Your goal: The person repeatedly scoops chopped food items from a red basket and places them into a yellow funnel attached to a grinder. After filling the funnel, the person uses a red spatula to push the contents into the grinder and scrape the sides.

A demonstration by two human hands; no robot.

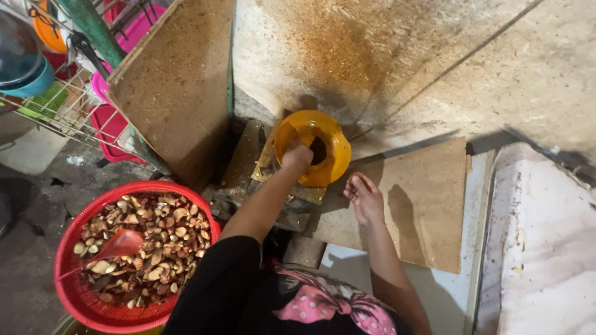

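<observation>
The left hand (297, 156) reaches forward into the wide mouth of a yellow funnel (313, 147), its grip clenched into a loose fist at the near rim; whether anything is held inside the fist cannot be told. The funnel sits on top of a grimy metal machine (273, 180), and a dark hole shows at its centre, just to the right of the knuckles. The left forearm runs back from the funnel toward a black sleeve (217, 291) at the bottom of the view.

The right hand (364, 197) rests just right of the funnel and a little nearer the person, grip released, fingers spread and slightly curled, holding nothing. It lies over the edge of a flat brown board (428, 205) that lies beside the machine. Under and beyond the board is a pale surface (447, 298), and further right a white cloth or sheet (546, 248) with stains.

To the left, well apart from both hands, stands a round red plastic basket (81, 304) filled with brown and cream shelled nut pieces (155, 242). A red scoop (121, 244) lies in the heap, its handle pointing to the basket's left rim.

Behind the machine lean large dusty boards (180, 87) and a stained wall (385, 56). In the upper left corner a wire rack (62, 111) carries pink, orange and blue plastic ware. A garment with pink dotted fabric (323, 307) shows at the bottom centre.
</observation>
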